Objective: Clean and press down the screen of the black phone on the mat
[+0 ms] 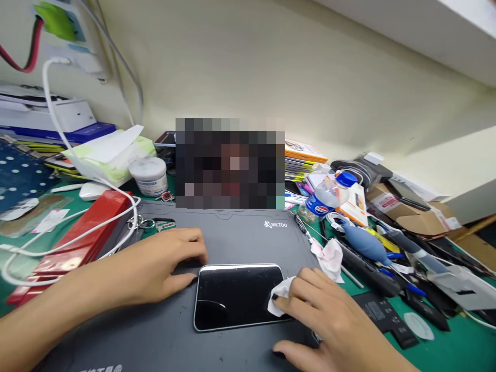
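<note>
A black smartphone (234,295) lies screen up on a dark grey work mat (240,232). My left hand (155,266) rests on the mat at the phone's left end, fingers curled against its top left corner, thumb by its edge. My right hand (325,315) presses a small white wipe (281,297) onto the phone's right end, fingers closed on it. A crumpled white tissue (329,256) lies just beyond that hand.
A red box (83,232) and white cables (58,243) lie at the left. A white jar (149,175) and tissue pack (112,152) stand behind. A water bottle (327,195), blue air blower (362,243), tools and boxes crowd the right side.
</note>
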Tool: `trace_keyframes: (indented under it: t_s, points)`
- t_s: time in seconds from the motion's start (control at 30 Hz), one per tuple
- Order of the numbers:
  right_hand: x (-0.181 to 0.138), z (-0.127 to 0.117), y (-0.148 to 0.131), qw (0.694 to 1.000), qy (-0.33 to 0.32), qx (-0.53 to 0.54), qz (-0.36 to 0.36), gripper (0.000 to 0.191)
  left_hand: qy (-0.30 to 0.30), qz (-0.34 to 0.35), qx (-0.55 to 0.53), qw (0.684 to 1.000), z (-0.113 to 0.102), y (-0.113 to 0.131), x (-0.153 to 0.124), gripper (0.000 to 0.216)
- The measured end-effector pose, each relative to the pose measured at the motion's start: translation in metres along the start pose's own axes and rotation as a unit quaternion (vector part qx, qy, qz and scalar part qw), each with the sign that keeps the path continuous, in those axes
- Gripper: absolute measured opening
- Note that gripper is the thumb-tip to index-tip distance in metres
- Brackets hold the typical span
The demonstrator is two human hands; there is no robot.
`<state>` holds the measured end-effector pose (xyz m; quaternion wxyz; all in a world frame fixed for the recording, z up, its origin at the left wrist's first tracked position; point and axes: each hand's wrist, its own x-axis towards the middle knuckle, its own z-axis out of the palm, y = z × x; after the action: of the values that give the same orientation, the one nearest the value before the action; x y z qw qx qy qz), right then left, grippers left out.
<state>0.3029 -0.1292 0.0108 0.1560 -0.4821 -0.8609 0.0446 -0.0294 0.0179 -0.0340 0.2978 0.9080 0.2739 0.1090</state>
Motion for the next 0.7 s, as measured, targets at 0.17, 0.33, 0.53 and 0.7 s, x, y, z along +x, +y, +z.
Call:
trace_keyframes:
  t_s: [0.17, 0.33, 0.53, 0.7]
  points:
    - [0.004, -0.001, 0.001, 0.999, -0.001, -0.016, -0.037, 0.039, -0.035, -0.014, -0.001, 0.999, -0.011, 0.007, 0.003, 0.017]
    - [0.011, 0.002, -0.010, 0.995, -0.025, -0.025, -0.092, 0.033, -0.038, -0.021, 0.009, 0.999, -0.016, 0.012, 0.005, 0.017]
    - [0.020, 0.012, -0.024, 0.990, -0.016, -0.065, -0.127, 0.030, -0.037, -0.021, 0.017, 0.999, -0.016, 0.013, 0.008, 0.024]
    - [0.045, 0.013, -0.036, 0.982, -0.082, -0.066, -0.154, 0.055, -0.040, -0.027, 0.022, 0.999, -0.016, 0.013, 0.009, 0.025]
